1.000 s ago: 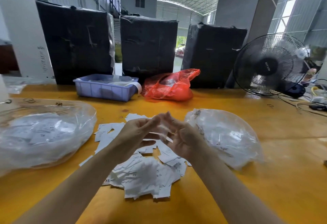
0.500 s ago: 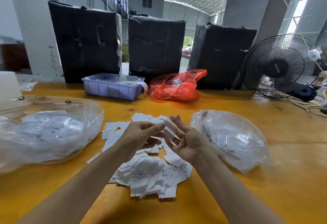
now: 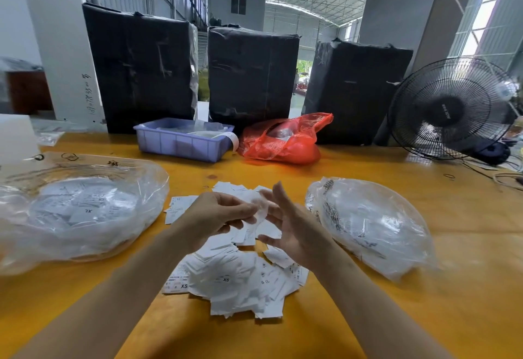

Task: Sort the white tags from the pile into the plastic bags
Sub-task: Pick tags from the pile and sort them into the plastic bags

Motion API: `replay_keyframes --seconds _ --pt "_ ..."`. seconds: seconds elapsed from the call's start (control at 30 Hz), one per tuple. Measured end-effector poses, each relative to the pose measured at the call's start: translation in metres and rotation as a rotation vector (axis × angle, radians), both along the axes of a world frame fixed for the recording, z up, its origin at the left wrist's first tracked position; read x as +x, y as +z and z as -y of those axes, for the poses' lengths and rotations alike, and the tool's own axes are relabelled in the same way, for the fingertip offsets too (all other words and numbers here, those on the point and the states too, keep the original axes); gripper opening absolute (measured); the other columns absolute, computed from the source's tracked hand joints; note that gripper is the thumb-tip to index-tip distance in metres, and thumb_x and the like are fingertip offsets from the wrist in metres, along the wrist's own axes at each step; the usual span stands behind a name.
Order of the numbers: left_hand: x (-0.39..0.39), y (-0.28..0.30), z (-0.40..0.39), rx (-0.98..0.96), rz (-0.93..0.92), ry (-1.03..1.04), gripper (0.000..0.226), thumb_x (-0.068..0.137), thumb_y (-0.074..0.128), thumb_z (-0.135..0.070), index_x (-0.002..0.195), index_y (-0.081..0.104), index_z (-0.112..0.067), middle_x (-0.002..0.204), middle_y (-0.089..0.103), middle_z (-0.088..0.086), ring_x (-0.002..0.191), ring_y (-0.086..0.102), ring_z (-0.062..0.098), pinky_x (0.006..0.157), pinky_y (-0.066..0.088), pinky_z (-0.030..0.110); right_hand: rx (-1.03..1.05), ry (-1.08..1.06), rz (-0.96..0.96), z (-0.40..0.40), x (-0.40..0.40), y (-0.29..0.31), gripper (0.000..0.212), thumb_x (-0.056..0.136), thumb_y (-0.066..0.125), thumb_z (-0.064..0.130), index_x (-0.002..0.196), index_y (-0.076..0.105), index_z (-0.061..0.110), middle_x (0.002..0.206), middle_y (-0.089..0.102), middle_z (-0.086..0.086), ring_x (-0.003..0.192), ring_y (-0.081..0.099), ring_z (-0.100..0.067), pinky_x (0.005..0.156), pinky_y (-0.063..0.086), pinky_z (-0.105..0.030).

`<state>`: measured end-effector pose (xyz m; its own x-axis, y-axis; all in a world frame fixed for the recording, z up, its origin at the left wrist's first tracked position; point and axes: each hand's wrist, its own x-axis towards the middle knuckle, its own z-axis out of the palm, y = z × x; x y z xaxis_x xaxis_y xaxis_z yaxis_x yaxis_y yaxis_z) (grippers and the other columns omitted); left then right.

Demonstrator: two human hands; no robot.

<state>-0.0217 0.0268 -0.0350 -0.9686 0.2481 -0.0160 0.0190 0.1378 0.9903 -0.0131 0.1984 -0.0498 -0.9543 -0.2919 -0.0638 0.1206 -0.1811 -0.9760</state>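
Left hand [image 3: 218,217] pinching blurred white tag [image 3: 261,212] above pile of tags [image 3: 240,279] at near-centre table [image 3: 424,316]. Right hand [image 3: 294,228] spread beside it. Clear bags far left [image 3: 79,211] and right [image 3: 370,225] of pile.

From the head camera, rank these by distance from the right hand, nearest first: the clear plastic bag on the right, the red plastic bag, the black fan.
From the right hand:
1. Clear plastic bag on the right, lying just beside the hand on the yellow table.
2. Red plastic bag, farther back near the table's middle, in front of the black boxes.
3. Black fan, at the far right back corner.
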Motion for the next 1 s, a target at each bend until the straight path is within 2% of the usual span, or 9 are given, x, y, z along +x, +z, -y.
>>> replay_keyframes --seconds 0.1,0.23,0.4,0.5,0.57,0.67,0.73,0.87,1.0 --pt "0.001 0.004 0.005 -0.069 -0.014 -0.084 0.027 0.060 0.076 -0.044 0.070 0.073 -0.019 0.084 0.075 0.004 0.064 0.061 0.006 0.061 0.042 0.019 0.068 0.042 -0.055 -0.003 -0.001 -0.001 0.050 0.068 0.072 0.048 0.111 0.065 0.024 0.111 0.068 0.004 0.115 0.056 -0.012 0.095 0.044 -0.045" --pt "-0.003 0.002 0.006 -0.036 -0.005 -0.019 0.022 0.072 0.073 -0.034 0.079 0.071 -0.014 0.081 0.075 0.004 0.063 0.063 0.007 0.063 0.044 0.021 0.127 -0.045 -0.067 -0.008 -0.002 -0.001 0.026 0.059 0.078 0.034 0.080 0.073 0.019 0.072 0.068 0.001 0.074 0.065 -0.011 0.080 0.045 -0.033" --pt "-0.003 -0.004 -0.006 0.131 0.037 0.089 0.020 0.075 0.073 -0.027 0.086 0.072 -0.011 0.073 0.072 -0.001 0.059 0.061 0.006 0.061 0.046 0.020 0.172 -0.157 -0.201 -0.002 -0.001 -0.002 0.012 0.080 0.072 0.020 0.079 0.068 0.008 0.064 0.068 -0.003 0.056 0.062 -0.012 0.060 0.043 -0.023" --pt "-0.003 -0.004 -0.011 0.200 0.002 0.133 0.012 0.077 0.072 -0.014 0.082 0.070 -0.004 0.074 0.072 0.003 0.061 0.064 0.007 0.057 0.050 0.014 0.335 -0.190 -0.307 -0.007 -0.003 0.002 0.013 0.088 0.064 0.020 0.087 0.066 0.007 0.072 0.071 -0.004 0.057 0.065 -0.012 0.053 0.045 -0.017" --pt "-0.004 -0.003 -0.010 0.244 0.011 0.161 0.007 0.080 0.070 -0.008 0.080 0.068 -0.001 0.079 0.074 0.007 0.065 0.069 0.010 0.057 0.052 0.014 0.604 -0.216 -0.431 -0.018 -0.009 0.002 0.011 0.088 0.064 0.015 0.095 0.066 0.007 0.080 0.070 -0.004 0.060 0.064 -0.011 0.053 0.046 -0.015" --pt "-0.006 -0.005 -0.005 0.247 0.028 0.200 0.005 0.082 0.068 -0.006 0.079 0.067 -0.002 0.076 0.074 0.007 0.062 0.070 0.011 0.056 0.053 0.016 0.959 -0.224 -0.522 -0.036 -0.017 -0.007 0.013 0.086 0.065 0.007 0.099 0.069 0.006 0.094 0.070 -0.006 0.070 0.058 -0.002 0.062 0.045 -0.012" --pt "-0.008 -0.007 -0.002 0.239 0.015 0.244 0.006 0.082 0.069 -0.008 0.079 0.067 -0.004 0.071 0.074 0.006 0.058 0.067 0.009 0.054 0.052 0.016 1.070 -0.261 -0.553 -0.042 -0.021 -0.015 0.015 0.087 0.064 0.007 0.100 0.070 0.006 0.101 0.070 -0.006 0.080 0.059 -0.004 0.070 0.046 -0.013" --pt "-0.011 -0.011 0.000 0.222 -0.037 0.307 0.012 0.078 0.073 -0.014 0.077 0.067 -0.004 0.062 0.071 0.003 0.047 0.058 0.005 0.047 0.047 0.014 1.252 -0.298 -0.603 -0.040 -0.022 -0.025 0.025 0.091 0.055 0.005 0.114 0.067 0.008 0.113 0.068 -0.008 0.102 0.062 -0.020 0.087 0.050 -0.031" --pt "-0.011 -0.013 0.000 0.130 -0.086 0.356 0.021 0.075 0.075 -0.023 0.075 0.067 -0.005 0.058 0.068 0.000 0.045 0.049 0.007 0.047 0.042 0.018 1.368 -0.354 -0.557 -0.045 -0.026 -0.023 0.053 0.082 0.045 -0.016 0.128 0.056 0.007 0.124 0.062 -0.011 0.114 0.056 -0.023 0.094 0.045 -0.027"
